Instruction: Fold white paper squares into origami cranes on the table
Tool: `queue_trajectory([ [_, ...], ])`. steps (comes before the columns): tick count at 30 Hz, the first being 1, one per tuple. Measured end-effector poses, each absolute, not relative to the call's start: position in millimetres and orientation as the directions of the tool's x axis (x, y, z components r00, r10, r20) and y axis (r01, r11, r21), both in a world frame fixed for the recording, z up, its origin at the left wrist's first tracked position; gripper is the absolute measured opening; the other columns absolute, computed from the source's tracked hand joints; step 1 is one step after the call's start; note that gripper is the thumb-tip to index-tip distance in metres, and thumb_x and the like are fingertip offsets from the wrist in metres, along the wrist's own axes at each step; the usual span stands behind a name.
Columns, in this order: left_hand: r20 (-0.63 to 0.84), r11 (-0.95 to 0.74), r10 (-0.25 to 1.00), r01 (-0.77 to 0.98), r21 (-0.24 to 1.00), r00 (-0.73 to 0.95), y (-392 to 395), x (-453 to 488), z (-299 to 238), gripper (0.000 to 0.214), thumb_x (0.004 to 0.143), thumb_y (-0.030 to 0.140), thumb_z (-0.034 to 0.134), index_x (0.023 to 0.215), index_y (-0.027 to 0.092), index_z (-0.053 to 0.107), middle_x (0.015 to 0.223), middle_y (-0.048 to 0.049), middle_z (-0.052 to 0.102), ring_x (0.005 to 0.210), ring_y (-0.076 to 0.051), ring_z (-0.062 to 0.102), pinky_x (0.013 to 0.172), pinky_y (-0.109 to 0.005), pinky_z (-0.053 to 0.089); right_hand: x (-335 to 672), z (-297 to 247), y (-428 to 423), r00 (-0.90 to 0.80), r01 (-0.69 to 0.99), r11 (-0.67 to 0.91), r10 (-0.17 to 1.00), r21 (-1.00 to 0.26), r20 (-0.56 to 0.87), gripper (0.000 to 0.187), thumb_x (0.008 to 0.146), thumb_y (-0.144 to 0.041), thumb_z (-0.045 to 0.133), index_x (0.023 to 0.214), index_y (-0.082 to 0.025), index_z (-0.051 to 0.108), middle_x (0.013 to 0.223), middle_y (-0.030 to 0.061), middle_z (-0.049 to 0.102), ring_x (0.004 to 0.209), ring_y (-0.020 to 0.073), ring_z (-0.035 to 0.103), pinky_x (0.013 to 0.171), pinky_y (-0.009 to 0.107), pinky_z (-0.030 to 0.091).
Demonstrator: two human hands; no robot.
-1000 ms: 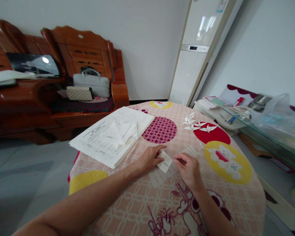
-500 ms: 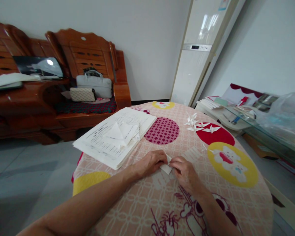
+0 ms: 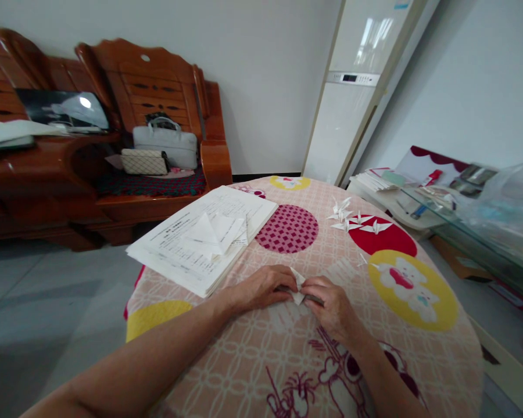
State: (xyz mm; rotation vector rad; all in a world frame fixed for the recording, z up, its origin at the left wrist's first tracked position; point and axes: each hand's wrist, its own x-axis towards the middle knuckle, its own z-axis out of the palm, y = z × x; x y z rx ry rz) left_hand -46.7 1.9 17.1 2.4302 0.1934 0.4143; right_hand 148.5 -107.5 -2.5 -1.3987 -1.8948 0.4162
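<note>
A small folded piece of white paper (image 3: 298, 297) lies between my two hands on the round table. My left hand (image 3: 268, 287) pinches its left side, fingers curled over the edge. On the other side my right hand (image 3: 331, 302) grips it with thumb and fingers. The paper shows a pointed lower corner and another point at the top; its middle is partly covered by fingertips. Several white paper cranes (image 3: 376, 227) stand beyond my right hand. To the left, cut paper pieces (image 3: 209, 235) rest on a stack of printed sheets (image 3: 165, 264).
A patterned cloth (image 3: 226, 360) covers the table. Wooden chairs (image 3: 152, 81) with a grey handbag (image 3: 169, 145) stand behind at left. A tall white air conditioner (image 3: 348, 104) is at the back. At right, a glass shelf (image 3: 466, 223) holds papers and a plastic bag (image 3: 501, 191).
The folded paper has turned between my fingers, so a pointed corner now faces me instead of a flat flap. My hands stay in nearly the same place; the view shifts slightly.
</note>
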Motion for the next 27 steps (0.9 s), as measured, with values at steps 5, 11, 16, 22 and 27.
queue_trajectory([
  [5,0.264,-0.782,0.247,0.031,0.623,0.933,-0.7,-47.4,19.8,0.020,0.092,0.024,0.053,0.097,0.016,0.070,0.099,-0.0093,0.066,0.093,-0.017,0.061,0.084,-0.025,0.045,146.0,-0.3,-108.9,-0.160,0.705,0.368,0.916,-0.607,0.369,0.022,0.075,-0.003,0.062,0.089,-0.017,0.072,0.095,0.0083,0.067,0.092,0.0211,0.061,0.082,0.032,0.050],
  [11,0.248,-0.751,0.275,0.046,0.659,0.929,-0.8,-46.4,21.0,0.019,0.091,0.024,0.055,0.093,0.015,0.071,0.097,-0.0087,0.067,0.090,-0.016,0.062,0.081,-0.023,0.045,144.8,3.4,-109.6,-0.174,0.704,0.369,0.918,-0.608,0.356,0.017,0.076,-0.005,0.066,0.085,-0.018,0.072,0.091,0.0068,0.067,0.089,0.0202,0.061,0.079,0.031,0.049],
  [16,0.230,-0.719,0.292,0.054,0.693,0.928,1.5,-46.1,20.7,0.016,0.089,0.024,0.058,0.093,0.014,0.071,0.095,-0.0084,0.067,0.087,-0.016,0.062,0.078,-0.023,0.045,145.5,3.1,-108.9,-0.181,0.706,0.375,0.915,-0.601,0.360,0.018,0.077,-0.005,0.064,0.085,-0.019,0.072,0.091,0.0063,0.067,0.087,0.0199,0.060,0.078,0.031,0.048],
  [22,0.243,-0.763,0.288,0.069,0.642,0.926,-0.7,-46.8,18.0,0.017,0.089,0.025,0.057,0.095,0.014,0.069,0.095,-0.0080,0.066,0.090,-0.017,0.061,0.080,-0.024,0.045,144.0,3.6,-107.4,-0.169,0.700,0.380,0.911,-0.605,0.376,0.016,0.083,-0.008,0.060,0.085,-0.018,0.071,0.089,0.0067,0.067,0.085,0.0190,0.060,0.076,0.030,0.048],
  [27,0.244,-0.779,0.327,0.115,0.617,0.913,-3.4,-44.9,16.2,0.016,0.090,0.022,0.056,0.086,0.014,0.069,0.088,-0.0069,0.065,0.085,-0.016,0.060,0.076,-0.023,0.043,141.6,5.0,-108.0,-0.137,0.709,0.340,0.926,-0.618,0.352,0.015,0.083,-0.007,0.060,0.081,-0.018,0.071,0.085,0.0060,0.065,0.084,0.0186,0.059,0.075,0.029,0.047],
])
